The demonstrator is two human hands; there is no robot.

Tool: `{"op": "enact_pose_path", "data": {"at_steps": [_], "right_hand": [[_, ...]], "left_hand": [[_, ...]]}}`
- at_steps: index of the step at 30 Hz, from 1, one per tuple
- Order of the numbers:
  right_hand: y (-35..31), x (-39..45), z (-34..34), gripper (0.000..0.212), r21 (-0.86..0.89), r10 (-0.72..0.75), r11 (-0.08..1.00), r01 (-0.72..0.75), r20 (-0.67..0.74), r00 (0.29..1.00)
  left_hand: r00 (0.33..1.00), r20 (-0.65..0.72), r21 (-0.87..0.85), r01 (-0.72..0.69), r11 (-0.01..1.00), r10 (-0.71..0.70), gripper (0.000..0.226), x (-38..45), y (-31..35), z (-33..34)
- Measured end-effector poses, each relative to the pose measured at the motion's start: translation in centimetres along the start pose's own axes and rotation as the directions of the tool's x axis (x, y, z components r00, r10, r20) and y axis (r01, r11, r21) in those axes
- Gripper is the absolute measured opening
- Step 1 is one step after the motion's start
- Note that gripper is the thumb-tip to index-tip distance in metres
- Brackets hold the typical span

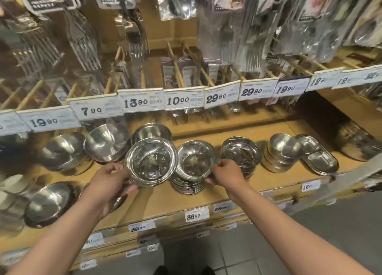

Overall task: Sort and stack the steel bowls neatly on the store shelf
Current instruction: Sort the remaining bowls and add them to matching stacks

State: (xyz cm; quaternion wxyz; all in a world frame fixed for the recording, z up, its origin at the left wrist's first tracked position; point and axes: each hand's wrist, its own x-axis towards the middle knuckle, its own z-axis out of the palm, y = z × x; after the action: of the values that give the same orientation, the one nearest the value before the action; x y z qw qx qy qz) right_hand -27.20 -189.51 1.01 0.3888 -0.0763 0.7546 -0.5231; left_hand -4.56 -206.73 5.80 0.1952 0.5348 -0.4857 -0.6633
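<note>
Nearest the camera, two bare forearms reach up from the bottom edge toward the wooden shelf. The left hand curls its fingers round the near left rim of a wide steel bowl, thumb on top, and holds it tilted with its mouth toward the viewer, just above the shelf board. Right beside it, touching rim to rim, a smaller bowl sits on top of a stack of bowls; the right hand pinches that bowl's right edge between thumb and fingertips. Further right on the same shelf stand a stack of shallow dishes, then a stack of small deep bowls, then oval trays. To the left of the held bowl, larger bowls lean on their sides, and another bowl stands just behind it. Above the shelf runs a row of price tags, and beyond them packaged forks and other cutlery hang from pegs.
</note>
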Motion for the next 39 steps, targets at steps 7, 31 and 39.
{"op": "enact_pose_path", "data": {"at_steps": [7, 31, 39], "right_hand": [[0.3, 0.5, 0.9, 0.015, -0.076, 0.016, 0.997, -0.019, -0.042, 0.999], [0.7, 0.2, 2.3, 0.014, -0.254, 0.003, 0.966, -0.045, -0.163, 0.987], [0.4, -0.2, 2.3, 0.021, -0.358, -0.084, 0.933, 0.027, -0.142, 0.986]], "left_hand": [[0.998, -0.042, -0.030, -0.038, 0.999, 0.036, 0.018, -0.2, 1.1, -1.1], [0.998, 0.053, 0.025, 0.033, 0.999, -0.034, 0.011, 1.9, 0.6, 0.9], [0.991, 0.134, 0.100, 0.009, 0.995, -0.022, 0.008, 2.7, 1.4, 5.4]]}}
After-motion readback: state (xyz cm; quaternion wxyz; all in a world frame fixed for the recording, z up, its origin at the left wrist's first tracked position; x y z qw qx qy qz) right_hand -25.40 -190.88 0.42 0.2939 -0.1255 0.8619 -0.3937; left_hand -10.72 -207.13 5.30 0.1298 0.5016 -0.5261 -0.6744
